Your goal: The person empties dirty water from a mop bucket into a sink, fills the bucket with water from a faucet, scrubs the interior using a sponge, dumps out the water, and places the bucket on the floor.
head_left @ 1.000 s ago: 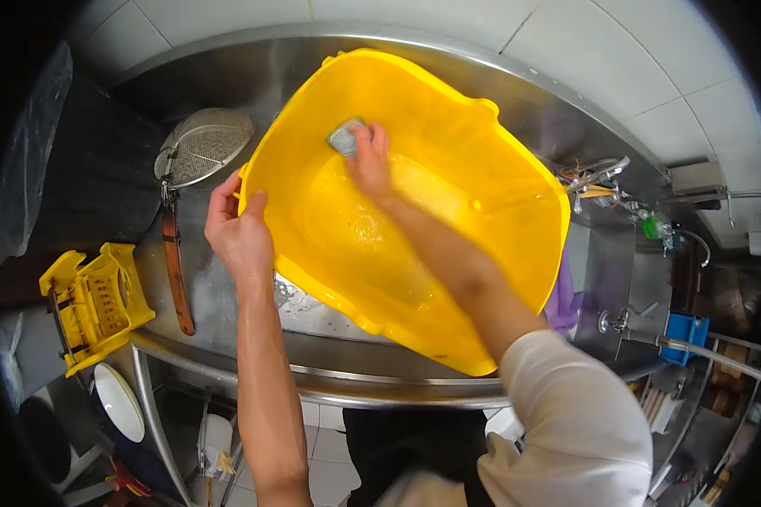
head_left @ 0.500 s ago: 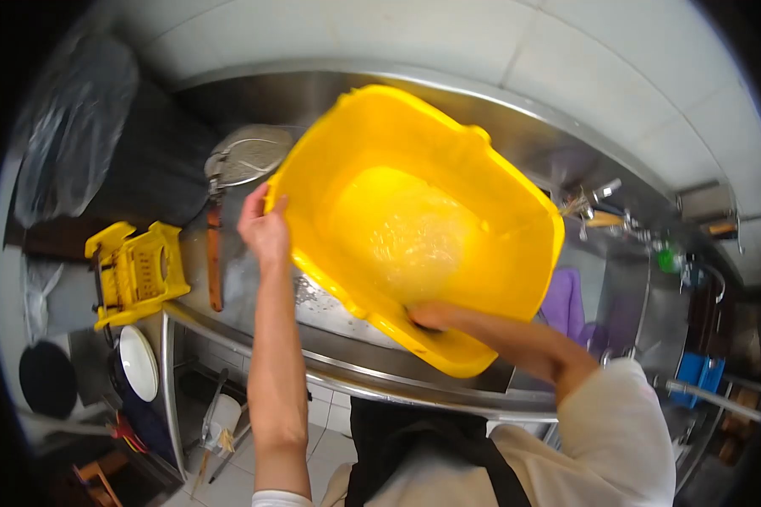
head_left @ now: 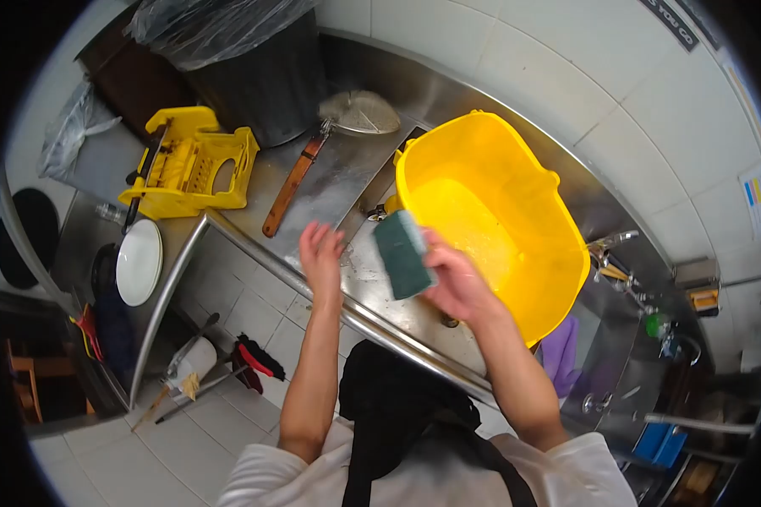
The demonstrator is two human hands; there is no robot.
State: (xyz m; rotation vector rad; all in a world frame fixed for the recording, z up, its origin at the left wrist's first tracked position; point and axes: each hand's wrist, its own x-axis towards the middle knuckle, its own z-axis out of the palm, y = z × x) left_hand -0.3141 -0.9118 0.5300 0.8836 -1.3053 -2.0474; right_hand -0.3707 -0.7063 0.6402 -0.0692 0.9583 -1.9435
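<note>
My right hand (head_left: 458, 283) holds a green scouring sponge (head_left: 404, 255) by its right edge, in front of the yellow bucket (head_left: 528, 245). To the left, my left hand (head_left: 321, 260) is off the bucket, its fingers apart and nothing in them, above the steel counter's front rail. The bucket stands upright in the steel sink area, with a little liquid on its inner floor. A round mesh strainer (head_left: 359, 113) with a wooden handle (head_left: 292, 188) lies on the counter behind my left hand.
A yellow wringer (head_left: 196, 165) sits at the counter's left end, beside a black bin (head_left: 262, 84) lined with plastic. White plates (head_left: 139, 264) stand below it. Purple cloth (head_left: 560, 355) hangs by the right basin, near taps (head_left: 613, 243). A steel rail (head_left: 364, 317) runs along the front.
My left hand has let go of the bucket's rim. My right hand has come out of the bucket with the sponge. The view has swung left, and the bucket now stands more upright.
</note>
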